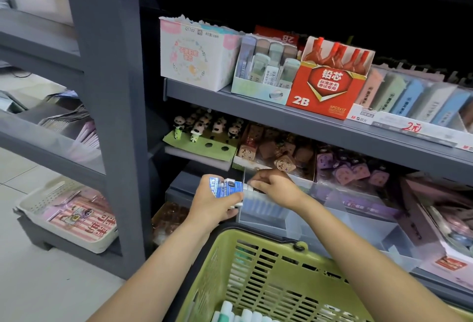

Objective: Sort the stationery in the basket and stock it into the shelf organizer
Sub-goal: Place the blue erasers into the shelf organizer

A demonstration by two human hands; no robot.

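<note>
a dark grey shelving unit (107, 116) fills most of the frame, its thick upright post running down the left-centre. a green slotted basket (256, 270) sits at the bottom centre, and white and teal capped items (238, 315) lie in its bottom by the lower edge. just above the basket's far rim, at mid-frame, is the clear shelf organizer (320, 221), its compartments split by transparent dividers; a row of blue and white erasers (261, 205) already stands in the leftmost compartment. on the upper shelf, from left to right, stand a white floral box (192, 57), a pale box of correction-tape-like items (266, 75), a red 2b lead box (325, 86) and a row of pastel packs (414, 101). the middle shelf holds panda-topped pieces (202, 127) on a green card, brown toast-shaped pieces (276, 150) and purple ones (353, 170). at the lower left a white tray (64, 216) holds a pink striped booklet.

the left hand (212, 206) is just left of the organizer, fingers wrapped round a stack of blue and white eraser packs (226, 189). the right hand (276, 188) is directly beside it, over the leftmost compartment, fingertips pinching a small white eraser end (249, 188) at the edge of that stack; motion blur hides the exact grip.
</note>
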